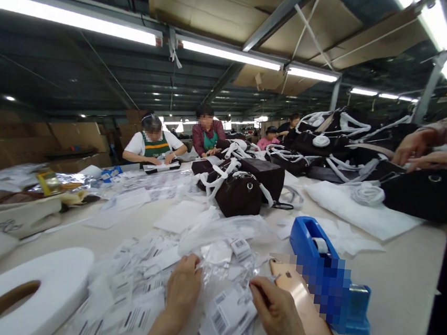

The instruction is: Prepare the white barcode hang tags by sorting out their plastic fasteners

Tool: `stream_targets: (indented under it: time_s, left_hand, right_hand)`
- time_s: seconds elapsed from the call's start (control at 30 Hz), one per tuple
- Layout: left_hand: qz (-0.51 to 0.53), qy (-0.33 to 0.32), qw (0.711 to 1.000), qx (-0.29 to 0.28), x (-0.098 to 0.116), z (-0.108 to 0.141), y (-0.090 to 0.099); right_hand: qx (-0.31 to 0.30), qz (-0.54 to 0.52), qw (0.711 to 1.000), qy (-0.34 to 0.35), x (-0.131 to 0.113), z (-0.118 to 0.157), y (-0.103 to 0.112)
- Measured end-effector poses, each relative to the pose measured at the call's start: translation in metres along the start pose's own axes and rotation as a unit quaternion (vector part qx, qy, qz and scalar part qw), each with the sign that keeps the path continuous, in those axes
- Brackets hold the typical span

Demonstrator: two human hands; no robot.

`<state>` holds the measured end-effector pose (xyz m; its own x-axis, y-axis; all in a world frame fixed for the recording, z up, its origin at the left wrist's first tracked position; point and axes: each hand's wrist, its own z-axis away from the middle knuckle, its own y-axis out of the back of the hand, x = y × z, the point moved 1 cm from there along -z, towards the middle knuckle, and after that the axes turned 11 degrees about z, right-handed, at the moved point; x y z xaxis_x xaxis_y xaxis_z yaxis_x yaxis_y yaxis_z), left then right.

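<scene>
Both of my hands are low in the view, over a pile of barcode tags (222, 315) and clear plastic bags (129, 279). My left hand (184, 285) has its fingers curled at the edge of a clear bag; what they hold, if anything, is hidden. To the right, my right hand (276, 312) pinches its thumb and fingers together near the tag strings, and I cannot make out anything between them. A gold phone (305, 307) lies just beyond my right hand, beside a blue tape dispenser (317, 261).
A large white roll (57, 288) lies at the lower left. Dark bags (240, 195) with white-wrapped handles stand mid-table and are heaped at the right. Two people work across the table; another person's hands (415, 149) are at the right edge.
</scene>
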<state>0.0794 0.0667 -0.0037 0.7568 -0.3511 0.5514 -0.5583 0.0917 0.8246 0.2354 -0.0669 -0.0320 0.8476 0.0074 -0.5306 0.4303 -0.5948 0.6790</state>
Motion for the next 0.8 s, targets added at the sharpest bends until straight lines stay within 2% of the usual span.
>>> stream_targets:
  time_s: [0.07,0.13,0.23,0.33,0.4,0.5,0.6,0.7,0.77,0.8]
  left_hand:
    - [0.001,-0.028,1.000,0.008,0.005,0.004,0.000]
    - [0.011,-0.045,0.999,-0.013,0.009,0.006,-0.004]
    - [0.038,-0.039,0.997,-0.056,0.009,0.004,-0.017]
    - [0.088,-0.019,0.993,-0.072,0.003,-0.003,-0.023]
    - [0.138,-0.008,0.988,-0.064,-0.002,-0.008,-0.020]
    - [0.247,0.014,0.968,-0.042,-0.007,-0.009,-0.005]
    - [0.397,0.056,0.916,-0.029,-0.005,-0.001,0.012]
    - [0.543,0.114,0.831,-0.050,0.003,0.018,0.020]
    - [0.611,0.155,0.772,-0.082,0.011,0.033,0.019]
    - [0.634,0.173,0.747,-0.098,0.014,0.041,0.018]
  right_hand:
    - [0.000,-0.003,1.000,-0.001,0.000,0.000,0.001]
    - [0.000,-0.003,1.000,0.000,0.000,0.000,0.001]
    - [0.000,0.001,1.000,0.000,0.000,-0.001,0.001]
    - [0.000,0.006,1.000,-0.001,0.000,-0.002,0.001]
    - [-0.001,0.005,1.000,-0.005,0.000,-0.002,0.002]
    - [-0.003,-0.005,1.000,-0.013,0.000,-0.001,0.003]
    - [-0.006,-0.024,0.999,-0.023,0.001,-0.001,0.002]
    - [-0.024,-0.059,0.997,-0.040,-0.003,-0.004,0.003]
    - [-0.066,-0.150,0.983,-0.078,-0.013,-0.007,0.004]
    - [-0.094,-0.216,0.966,-0.106,-0.020,-0.008,0.005]
